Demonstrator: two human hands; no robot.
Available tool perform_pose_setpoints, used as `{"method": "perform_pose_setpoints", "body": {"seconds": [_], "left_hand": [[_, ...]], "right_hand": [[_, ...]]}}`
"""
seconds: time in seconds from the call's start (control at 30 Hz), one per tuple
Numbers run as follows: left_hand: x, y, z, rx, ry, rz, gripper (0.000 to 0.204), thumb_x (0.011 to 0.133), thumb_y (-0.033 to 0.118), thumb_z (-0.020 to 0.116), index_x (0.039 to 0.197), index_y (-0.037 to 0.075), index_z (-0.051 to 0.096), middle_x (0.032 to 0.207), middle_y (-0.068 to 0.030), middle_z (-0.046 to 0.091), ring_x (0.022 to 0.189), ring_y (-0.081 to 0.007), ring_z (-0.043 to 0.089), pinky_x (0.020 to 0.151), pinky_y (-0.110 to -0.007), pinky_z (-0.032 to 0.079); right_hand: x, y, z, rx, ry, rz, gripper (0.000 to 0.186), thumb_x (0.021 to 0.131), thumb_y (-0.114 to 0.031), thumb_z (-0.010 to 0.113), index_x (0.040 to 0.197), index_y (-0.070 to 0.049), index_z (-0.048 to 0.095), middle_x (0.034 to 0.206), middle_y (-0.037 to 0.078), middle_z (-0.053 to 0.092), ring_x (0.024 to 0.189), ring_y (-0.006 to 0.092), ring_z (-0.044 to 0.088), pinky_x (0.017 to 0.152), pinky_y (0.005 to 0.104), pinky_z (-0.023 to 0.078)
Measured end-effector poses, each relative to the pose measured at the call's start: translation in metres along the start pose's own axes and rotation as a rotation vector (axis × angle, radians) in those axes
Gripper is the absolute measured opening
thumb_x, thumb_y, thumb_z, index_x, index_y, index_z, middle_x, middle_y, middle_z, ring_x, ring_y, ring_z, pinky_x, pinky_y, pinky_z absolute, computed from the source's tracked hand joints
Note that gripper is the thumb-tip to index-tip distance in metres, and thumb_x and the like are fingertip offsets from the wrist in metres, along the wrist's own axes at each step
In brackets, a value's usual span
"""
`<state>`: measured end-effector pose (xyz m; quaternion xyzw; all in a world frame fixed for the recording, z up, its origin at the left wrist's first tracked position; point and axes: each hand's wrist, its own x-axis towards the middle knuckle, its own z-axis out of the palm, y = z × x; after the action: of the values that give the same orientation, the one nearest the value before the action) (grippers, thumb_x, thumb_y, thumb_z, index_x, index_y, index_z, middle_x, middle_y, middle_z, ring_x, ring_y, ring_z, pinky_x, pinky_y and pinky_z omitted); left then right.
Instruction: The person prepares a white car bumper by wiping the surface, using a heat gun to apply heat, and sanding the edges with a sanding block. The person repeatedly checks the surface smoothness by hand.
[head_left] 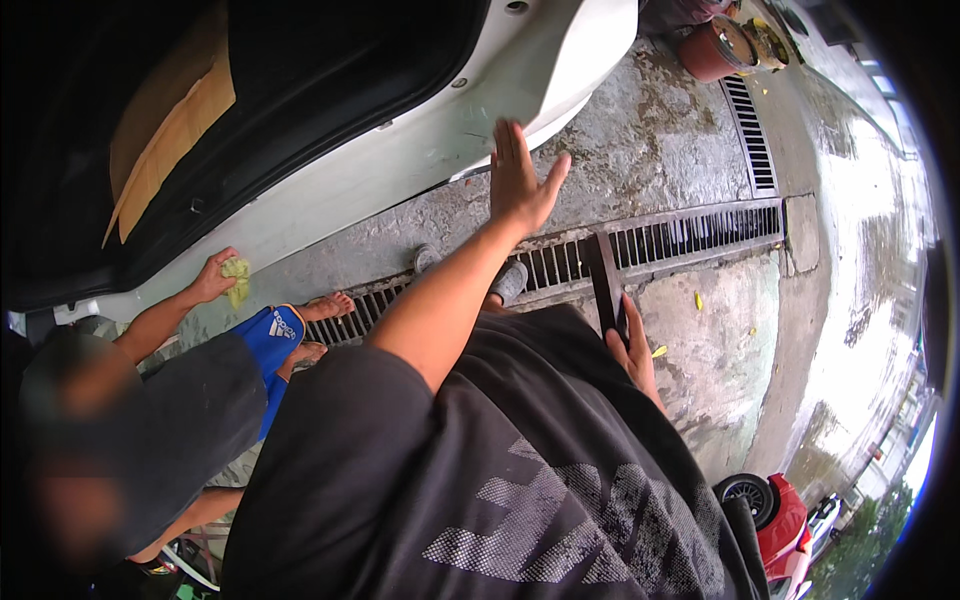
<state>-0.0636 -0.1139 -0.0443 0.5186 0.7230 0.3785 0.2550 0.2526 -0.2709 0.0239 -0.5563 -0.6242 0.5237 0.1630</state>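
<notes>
My left hand (522, 188) is raised beside the white body panel (440, 135) of a vehicle, its fingers stretched and thumb apart, holding nothing. Whether its fingertips touch the panel I cannot tell. My right hand (632, 355) grips a long, dark, flat bar (605, 280), which slants upward over the drain grate. Inside the dark opening of the vehicle, at upper left, is a piece of brown cardboard (175, 120).
A co-worker (160, 430) is close at my left, a hand holding a yellow-green cloth (235, 280) at the panel. Drain grates (690, 235) cross the wet concrete floor (720, 350). Buckets (715, 55) stand at upper right. A red car (785, 530) is at lower right.
</notes>
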Motion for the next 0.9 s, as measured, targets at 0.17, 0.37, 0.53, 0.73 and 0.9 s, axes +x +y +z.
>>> {"method": "perform_pose_setpoints", "body": {"seconds": [0.17,0.37,0.53,0.73,0.9], "left_hand": [[-0.092,-0.025,-0.016,-0.795,-0.143,-0.385,0.083,0.115,0.064,0.041,0.168,0.000,0.038,0.156,-0.0283,0.058,0.137,-0.0404,0.065,0.116,-0.046,0.050],[-0.029,0.035,-0.080,-0.902,-0.083,-0.761,0.061,0.112,0.060,0.049,0.131,0.003,0.059,0.111,-0.0134,0.065,0.100,-0.0191,0.064,0.080,-0.039,0.057],[0.036,0.027,-0.070,-0.428,0.038,-0.742,0.062,0.115,0.048,0.042,0.134,-0.010,0.053,0.131,-0.0338,0.065,0.118,-0.0450,0.068,0.103,-0.052,0.054],[0.082,0.044,-0.083,-0.657,-0.010,-0.985,0.047,0.115,0.041,0.047,0.129,-0.005,0.049,0.100,-0.0182,0.068,0.083,-0.0280,0.073,0.073,-0.045,0.062],[0.091,0.016,-0.061,-0.540,-0.002,-1.009,0.047,0.108,0.030,0.065,0.133,-0.007,0.051,0.118,-0.0262,0.069,0.107,-0.0399,0.071,0.092,-0.050,0.059]], "right_hand": [[0.067,-0.115,0.025,0.091,-0.155,-0.014,0.070,0.107,-0.019,0.068,0.170,-0.011,0.038,0.160,0.022,0.055,0.146,0.0329,0.057,0.117,0.0405,0.047],[0.129,-0.178,0.079,-0.522,-0.077,-0.052,0.070,0.107,-0.031,0.064,0.171,-0.022,0.035,0.129,0.026,0.066,0.111,0.0499,0.071,0.094,0.0551,0.059],[0.173,-0.192,0.096,-0.374,-0.086,-0.086,0.072,0.099,-0.026,0.069,0.163,-0.016,0.038,0.124,0.033,0.069,0.102,0.0468,0.075,0.088,0.0557,0.061],[0.207,-0.215,0.086,-0.053,-0.193,0.051,0.081,0.092,-0.020,0.068,0.166,-0.013,0.038,0.123,0.033,0.073,0.118,0.0480,0.071,0.102,0.0523,0.056],[0.217,-0.225,0.095,-0.173,-0.166,0.110,0.089,0.089,-0.019,0.068,0.171,-0.013,0.033,0.143,0.032,0.066,0.128,0.0481,0.067,0.108,0.0512,0.053]]}}
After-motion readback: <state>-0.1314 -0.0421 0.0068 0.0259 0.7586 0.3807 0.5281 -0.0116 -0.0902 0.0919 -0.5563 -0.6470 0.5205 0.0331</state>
